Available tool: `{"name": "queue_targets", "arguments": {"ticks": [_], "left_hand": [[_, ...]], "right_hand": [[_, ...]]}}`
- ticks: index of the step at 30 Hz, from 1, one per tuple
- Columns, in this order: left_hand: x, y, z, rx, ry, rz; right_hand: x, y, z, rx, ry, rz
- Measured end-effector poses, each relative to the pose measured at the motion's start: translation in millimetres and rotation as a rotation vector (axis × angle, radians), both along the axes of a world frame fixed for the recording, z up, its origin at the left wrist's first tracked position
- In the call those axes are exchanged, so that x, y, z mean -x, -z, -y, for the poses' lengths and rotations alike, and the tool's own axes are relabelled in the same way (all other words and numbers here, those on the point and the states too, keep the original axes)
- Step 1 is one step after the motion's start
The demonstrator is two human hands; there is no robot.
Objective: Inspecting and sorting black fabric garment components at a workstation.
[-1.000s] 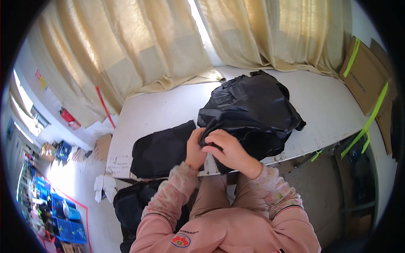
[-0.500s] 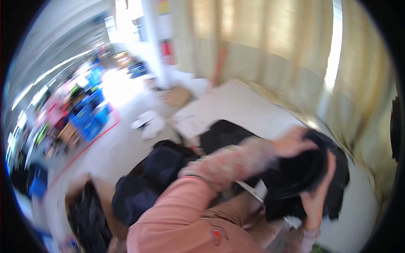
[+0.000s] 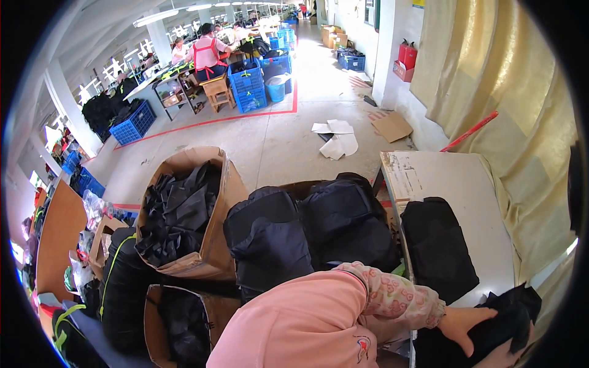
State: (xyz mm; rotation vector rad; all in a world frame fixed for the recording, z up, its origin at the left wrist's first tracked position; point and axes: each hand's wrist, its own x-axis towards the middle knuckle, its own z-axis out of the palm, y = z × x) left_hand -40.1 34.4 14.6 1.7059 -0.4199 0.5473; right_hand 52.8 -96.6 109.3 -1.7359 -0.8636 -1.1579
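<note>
At the lower right, my left hand (image 3: 461, 326) reaches across, thumb and fingers apart around a bunched black fabric piece (image 3: 502, 316). My right hand (image 3: 508, 354) grips the same fabric from its near side, partly cut off by the picture's edge. The black fabric lies over the near end of the white table (image 3: 457, 175). Just beyond my hands, a flat black padded panel (image 3: 437, 248) rests on that table. Left of the table, stacked black panels (image 3: 270, 236) fill a cardboard box, mostly hidden beneath them.
A carton of black fabric strips (image 3: 184, 199) and a smaller open carton (image 3: 153, 325) stand to the left. Curtains (image 3: 478, 73) hang along the right side. Paper sheets (image 3: 336, 142) and flat cardboard (image 3: 391, 127) lie on the floor. Farther off, people work beside blue crates (image 3: 247, 86).
My view has swung left and steadied. The black fabric, held up and opened between my hands earlier, is now lower and bunched at the table's near right. A flat panel now shows beyond my hands.
</note>
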Motion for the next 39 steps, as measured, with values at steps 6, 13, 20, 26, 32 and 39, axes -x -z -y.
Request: {"name": "queue_targets", "arguments": {"ticks": [6,13,20,26,32,39], "left_hand": [[12,-13,-29,0.638,0.531,-0.413],[17,-20,-33,0.486,0.14,-0.31],[22,-21,-58,0.673,0.369,-0.491],[5,-17,-30,-0.209,1.012,-0.242],[34,-11,-79,0.328,0.868,-0.716],[17,-13,-76,0.849,0.707,-0.51]], "right_hand": [[7,15,-4,-0.123,-0.229,-0.191],[16,15,27,0.09,-0.349,-0.264],[38,-4,66,0.458,-0.538,-0.712],[-15,-26,140,0.384,-0.48,-0.607],[-30,1,25,0.34,-0.394,-0.558],[-46,17,76,0.301,-0.218,-0.627]]}}
